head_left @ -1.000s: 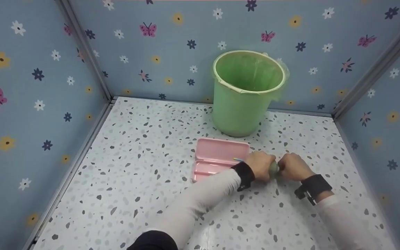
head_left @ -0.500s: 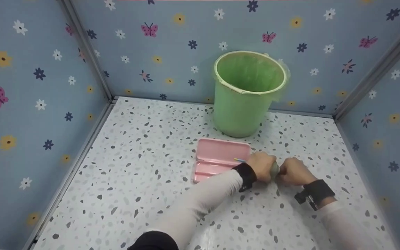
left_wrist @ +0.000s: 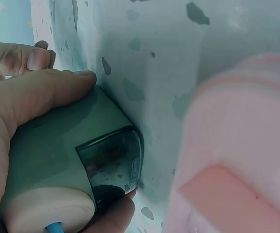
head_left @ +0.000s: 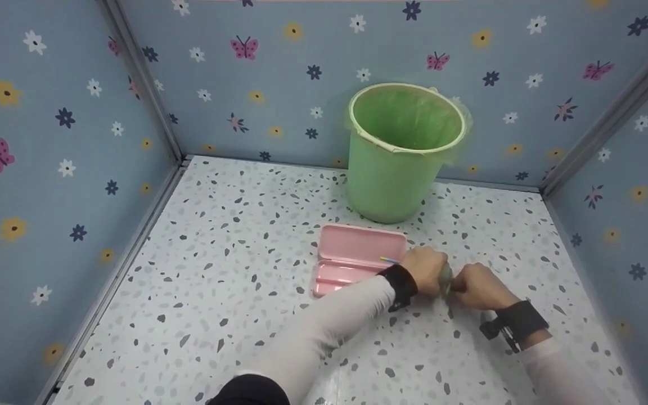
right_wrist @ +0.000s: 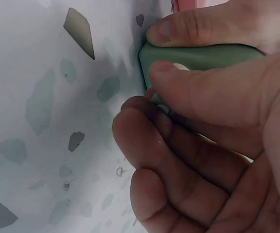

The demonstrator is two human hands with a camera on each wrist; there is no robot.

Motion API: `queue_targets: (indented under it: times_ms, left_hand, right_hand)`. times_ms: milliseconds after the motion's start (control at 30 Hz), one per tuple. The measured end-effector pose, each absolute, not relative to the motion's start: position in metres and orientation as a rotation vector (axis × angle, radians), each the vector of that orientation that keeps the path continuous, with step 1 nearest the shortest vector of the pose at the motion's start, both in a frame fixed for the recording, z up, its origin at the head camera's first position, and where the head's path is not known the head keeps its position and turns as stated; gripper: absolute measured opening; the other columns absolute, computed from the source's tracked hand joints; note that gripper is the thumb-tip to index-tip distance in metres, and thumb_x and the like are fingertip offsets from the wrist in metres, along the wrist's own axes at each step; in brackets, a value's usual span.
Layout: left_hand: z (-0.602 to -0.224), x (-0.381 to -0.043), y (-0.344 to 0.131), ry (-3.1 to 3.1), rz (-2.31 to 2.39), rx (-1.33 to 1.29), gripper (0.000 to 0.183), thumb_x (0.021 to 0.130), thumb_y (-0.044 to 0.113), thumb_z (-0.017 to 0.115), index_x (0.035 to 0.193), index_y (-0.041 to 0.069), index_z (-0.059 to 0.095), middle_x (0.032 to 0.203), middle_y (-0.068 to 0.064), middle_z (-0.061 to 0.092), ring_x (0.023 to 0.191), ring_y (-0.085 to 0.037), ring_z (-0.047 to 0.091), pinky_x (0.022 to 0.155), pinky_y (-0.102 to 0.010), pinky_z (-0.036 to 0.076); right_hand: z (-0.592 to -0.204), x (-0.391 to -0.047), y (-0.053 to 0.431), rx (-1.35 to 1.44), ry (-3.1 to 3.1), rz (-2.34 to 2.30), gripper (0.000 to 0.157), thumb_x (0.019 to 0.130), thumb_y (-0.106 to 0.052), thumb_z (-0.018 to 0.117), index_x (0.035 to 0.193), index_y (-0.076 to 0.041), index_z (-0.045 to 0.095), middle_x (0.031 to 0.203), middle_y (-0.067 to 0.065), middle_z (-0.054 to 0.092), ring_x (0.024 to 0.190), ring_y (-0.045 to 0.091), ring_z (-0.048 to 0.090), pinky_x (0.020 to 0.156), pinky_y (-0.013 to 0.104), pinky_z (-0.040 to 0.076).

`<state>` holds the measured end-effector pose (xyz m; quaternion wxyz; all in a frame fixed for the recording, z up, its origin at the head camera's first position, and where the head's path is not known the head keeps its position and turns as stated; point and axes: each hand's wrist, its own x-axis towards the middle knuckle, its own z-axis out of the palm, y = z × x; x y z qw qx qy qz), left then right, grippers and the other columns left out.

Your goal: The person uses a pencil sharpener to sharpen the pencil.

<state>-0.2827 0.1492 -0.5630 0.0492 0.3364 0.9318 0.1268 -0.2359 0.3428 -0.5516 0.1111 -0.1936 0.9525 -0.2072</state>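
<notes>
My left hand [head_left: 425,271] grips a green desktop pencil sharpener [left_wrist: 47,131], thumb along its top edge, fingers curled under the far side. A dark see-through shavings window [left_wrist: 112,165] shows on the sharpener's side. From its round cream front sticks a blue pencil [left_wrist: 55,227]; the head view catches its yellow-and-blue end left of the hand. On the opposite face, my right hand [head_left: 478,287] pinches the sharpener's crank between thumb and curled fingers. The crank is mostly hidden; a small pale part [right_wrist: 163,108] shows among the fingertips.
An open pink pencil case [head_left: 362,243] lies left of the left hand, partly covered by that forearm. Behind it stands a green bucket [head_left: 386,185] with a liner, near the back wall. Flowered panels rise on three sides of the speckled tabletop [head_left: 217,270].
My right hand has shifted a little nearer to me, with its wrist tilting along. The left hand, sharpener and pencil case look nearly still.
</notes>
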Motion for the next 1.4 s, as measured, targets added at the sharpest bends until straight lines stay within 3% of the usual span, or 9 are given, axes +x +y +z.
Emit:
queue_targets:
  times_ms: [333,633,967,1167,1400]
  left_hand:
    - [-0.564,-0.284,0.15,2.846,0.387,1.028,0.029,0.078,0.031,0.09,0.104,0.028,0.079,0.087,0.006,0.075,0.075,-0.014,0.066,0.065,-0.031,0.056]
    - [-0.56,-0.283,0.154,2.844,0.38,1.06,0.015,0.082,0.03,0.086,0.092,0.026,0.075,0.081,0.006,0.07,0.07,-0.014,0.062,0.062,-0.033,0.053]
    - [-0.56,-0.281,0.146,2.778,0.453,1.042,0.024,0.084,0.03,0.087,0.107,0.029,0.08,0.089,0.007,0.075,0.077,-0.014,0.067,0.068,-0.031,0.056]
    - [-0.563,-0.281,0.146,2.786,0.435,1.075,0.022,0.087,0.033,0.084,0.108,0.028,0.079,0.09,0.007,0.075,0.079,-0.013,0.068,0.068,-0.031,0.057]
    - [-0.56,-0.283,0.145,2.834,0.413,1.058,0.024,0.089,0.036,0.083,0.11,0.025,0.079,0.095,0.005,0.079,0.083,-0.014,0.071,0.073,-0.033,0.062]
  right_hand:
    - [-0.544,-0.233,0.341,-0.744,2.807,-0.565,0.024,0.085,-0.011,0.088,0.063,-0.014,0.078,0.051,-0.016,0.051,0.048,-0.001,0.036,0.05,0.021,0.03]
    - [-0.526,-0.227,0.348,-0.752,2.813,-0.575,0.016,0.086,-0.007,0.087,0.072,-0.016,0.085,0.057,-0.014,0.067,0.05,-0.001,0.046,0.051,0.022,0.041]
    - [-0.514,-0.225,0.343,-0.853,2.883,-0.588,0.021,0.085,-0.004,0.088,0.072,-0.02,0.081,0.062,-0.015,0.065,0.056,-0.003,0.044,0.056,0.022,0.04]
    - [-0.512,-0.22,0.342,-0.903,2.938,-0.576,0.028,0.083,-0.001,0.088,0.069,-0.023,0.078,0.063,-0.015,0.066,0.057,-0.004,0.045,0.057,0.022,0.042]
    - [-0.508,-0.223,0.34,-0.915,3.011,-0.524,0.025,0.082,-0.001,0.089,0.072,-0.023,0.08,0.065,-0.014,0.068,0.059,-0.004,0.048,0.06,0.024,0.046]
